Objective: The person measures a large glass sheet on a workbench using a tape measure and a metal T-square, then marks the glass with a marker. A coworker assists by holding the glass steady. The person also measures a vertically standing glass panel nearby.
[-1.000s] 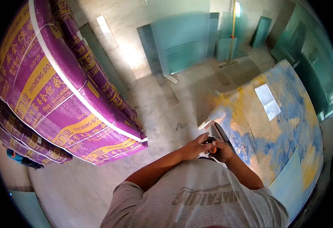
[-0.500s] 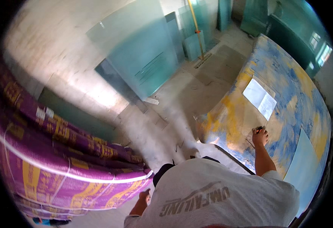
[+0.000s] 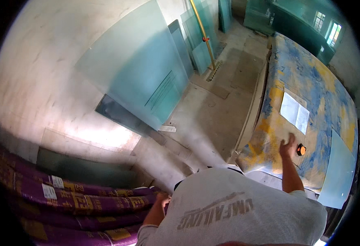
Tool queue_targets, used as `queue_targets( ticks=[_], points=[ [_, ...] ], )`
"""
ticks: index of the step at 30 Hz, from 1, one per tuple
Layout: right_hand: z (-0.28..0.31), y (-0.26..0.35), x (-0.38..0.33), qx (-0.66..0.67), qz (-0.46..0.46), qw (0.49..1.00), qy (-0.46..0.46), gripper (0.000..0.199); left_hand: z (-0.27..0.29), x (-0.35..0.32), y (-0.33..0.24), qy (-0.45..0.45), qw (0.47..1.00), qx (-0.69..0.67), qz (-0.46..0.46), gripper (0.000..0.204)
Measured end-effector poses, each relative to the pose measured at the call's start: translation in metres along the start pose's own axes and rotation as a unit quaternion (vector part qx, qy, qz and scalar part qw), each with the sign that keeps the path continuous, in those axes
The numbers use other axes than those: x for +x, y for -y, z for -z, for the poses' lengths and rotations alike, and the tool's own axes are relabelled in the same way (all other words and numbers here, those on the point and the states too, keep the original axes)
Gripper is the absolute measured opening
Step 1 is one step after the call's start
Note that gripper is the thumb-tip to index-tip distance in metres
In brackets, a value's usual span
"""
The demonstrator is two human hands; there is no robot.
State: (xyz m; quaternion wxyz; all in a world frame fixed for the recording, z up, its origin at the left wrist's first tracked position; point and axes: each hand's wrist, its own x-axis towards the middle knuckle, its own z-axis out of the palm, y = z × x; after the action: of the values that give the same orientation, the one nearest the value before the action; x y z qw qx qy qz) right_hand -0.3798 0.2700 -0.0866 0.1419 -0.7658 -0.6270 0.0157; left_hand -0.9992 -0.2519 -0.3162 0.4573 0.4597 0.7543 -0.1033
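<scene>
My right hand (image 3: pixel 287 146) is over the cloth-covered table (image 3: pixel 266 141), its fingers apart and holding nothing. Just to its right, a round orange and black tape measure (image 3: pixel 301 150) rests on the blue and yellow cloth, apart from the fingers. Beyond the hand lies a creased white sheet of paper (image 3: pixel 294 111) on a brown piece of card or board. Low at my left side, my left hand (image 3: pixel 162 199) is beside the purple wrapped packs (image 3: pixel 118 204); its fingers are small and unclear, and whether it touches them I cannot make out.
A pale glass pane (image 3: pixel 338 174) lies over the table's right edge. Large glass sheets (image 3: pixel 147 82) lean against the left wall, with a yellow pole (image 3: pixel 202 33) behind them. More dark green glass (image 3: pixel 307 24) stands at the far right. Purple packs crowd my left.
My right hand has let go of the dark object it was holding, and the tape measure now lies beside it. The view has shifted, and my left hand appears closer to the purple packs.
</scene>
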Motion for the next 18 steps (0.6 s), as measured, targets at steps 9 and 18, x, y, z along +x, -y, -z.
queue_targets(
  ticks=[9, 18],
  points=[
    [-0.059, 0.12, -0.073, -0.017, -0.027, 0.999, 0.015, 0.075, 0.284, 0.145, 0.043, -0.113, 0.993, -0.017, 0.029, 0.049],
    [-0.059, 0.139, -0.052, -0.045, -0.071, 0.996, 0.029, 0.076, 0.341, 0.282, -0.072, 0.018, 0.996, 0.059, -0.068, 0.054]
  ],
)
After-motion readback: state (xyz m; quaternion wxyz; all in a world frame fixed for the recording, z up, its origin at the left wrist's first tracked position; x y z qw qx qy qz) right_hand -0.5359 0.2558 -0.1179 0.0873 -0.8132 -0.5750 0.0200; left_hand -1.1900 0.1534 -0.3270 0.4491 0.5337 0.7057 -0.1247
